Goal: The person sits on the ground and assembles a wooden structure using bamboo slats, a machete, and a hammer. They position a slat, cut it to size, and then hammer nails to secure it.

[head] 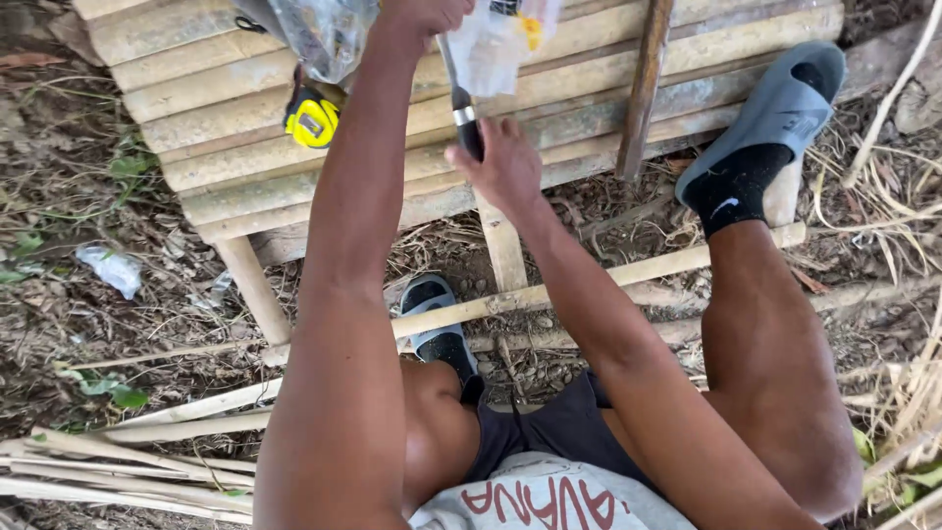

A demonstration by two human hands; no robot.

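Note:
My right hand [502,169] grips the black handle of a knife [463,118]. Its blade points up and away, toward a small clear plastic packet [496,47] with a yellow patch. My left hand [422,12] is at the top edge, mostly cut off, and seems to hold that packet just above the blade. Both hands are over a bench of bamboo slats [226,167]. A yellow tape measure [312,120] lies on the slats left of my left forearm, under another crumpled clear plastic bag [319,34].
A brown wooden stick [643,88] lies across the bench on the right. My feet wear black socks and grey slippers, one [775,113] on the bench edge and one [440,329] under it. Split bamboo strips [118,461] lie at the lower left, and a bamboo pole [608,275] crosses the littered ground.

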